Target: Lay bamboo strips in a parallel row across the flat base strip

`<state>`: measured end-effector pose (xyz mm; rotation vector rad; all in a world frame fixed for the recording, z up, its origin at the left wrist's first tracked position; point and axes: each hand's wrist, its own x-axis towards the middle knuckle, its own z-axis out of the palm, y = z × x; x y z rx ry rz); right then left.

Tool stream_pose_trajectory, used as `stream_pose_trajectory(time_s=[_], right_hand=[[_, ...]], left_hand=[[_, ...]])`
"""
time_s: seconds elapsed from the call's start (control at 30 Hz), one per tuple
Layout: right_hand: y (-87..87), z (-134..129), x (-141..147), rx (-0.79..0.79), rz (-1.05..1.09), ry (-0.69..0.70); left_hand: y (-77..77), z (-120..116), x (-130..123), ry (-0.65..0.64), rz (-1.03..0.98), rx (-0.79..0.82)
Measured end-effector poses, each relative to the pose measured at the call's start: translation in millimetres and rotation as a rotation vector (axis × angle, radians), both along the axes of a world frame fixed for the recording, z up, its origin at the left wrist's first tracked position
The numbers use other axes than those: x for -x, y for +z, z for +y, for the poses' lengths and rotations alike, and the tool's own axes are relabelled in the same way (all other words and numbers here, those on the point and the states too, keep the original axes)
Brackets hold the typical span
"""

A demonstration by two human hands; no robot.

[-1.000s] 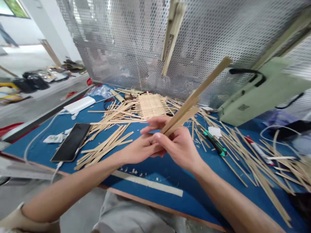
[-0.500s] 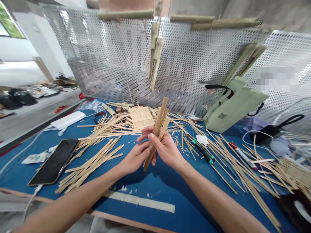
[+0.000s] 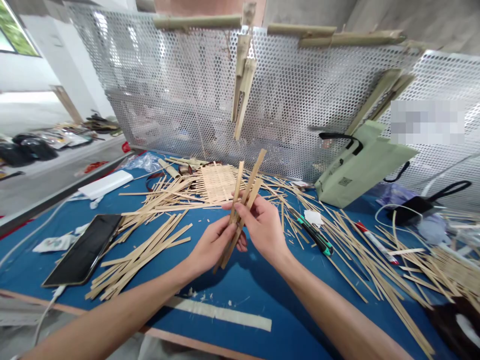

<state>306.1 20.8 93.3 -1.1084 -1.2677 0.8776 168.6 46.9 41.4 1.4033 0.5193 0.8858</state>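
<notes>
Several flat bamboo strips (image 3: 256, 167) stand tilted between my two hands, above the middle of the blue table. My left hand (image 3: 214, 243) is closed on one strip with the thumb across it, near the lower ends. Fingers of my right hand (image 3: 262, 222) pinch the other strips higher up, their tops fanned apart. Some fingertips are hidden behind the strips. Beyond my hands lies a woven bamboo mat (image 3: 219, 182) with loose strip ends around it. Below them a pale flat strip (image 3: 225, 314) lies along the front of the table.
Loose bamboo strips (image 3: 142, 255) lie to the left, beside a phone (image 3: 82, 250) on a cable. On the right are a green-and-black utility knife (image 3: 315, 235), a red-and-white marker (image 3: 377, 242), more strips and a green paper bag (image 3: 360, 167). A perforated metal panel (image 3: 180, 90) stands behind.
The strips, earlier bunched together, have spread apart. My left hand now has one strip separated to the left of those in my right hand.
</notes>
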Motion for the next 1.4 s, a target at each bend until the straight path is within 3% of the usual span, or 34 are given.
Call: stream_pose_trajectory(time_s=[0.2,0.43,0.63,0.73,0.87,0.97,1.1,1.4], right_hand=[[1.9,-1,1,0.028,0.032,0.043],[-3.4,9,-2,0.003,0.132,-0.018],[26.6,10,-28,-0.09,0.475,-0.169],[33.6,5,-47,0.042,0.454,-0.094],[12.5,-8,-47,0.34,0.227,0.063],[-7.5,-14,-35,0.437,0.171,0.142],[-20.6,-9,-28,0.551,0.152,0.162],[-33.7,15,-27,0.674,0.011,0.156]], left_hand=[[1.4,-1,0,0.089,0.018,0.032],[1.2,-2,-2,0.118,-0.075,0.194],[12.4,-2,4,0.212,-0.134,0.308],[19.8,-12,11,0.145,-0.11,0.376],[23.1,-39,14,-0.021,0.006,0.502],[19.4,-54,12,-0.096,0.074,0.614],[11.7,-58,15,-0.131,0.118,0.709],[-3.6,-30,45,-0.064,0.39,0.235]])
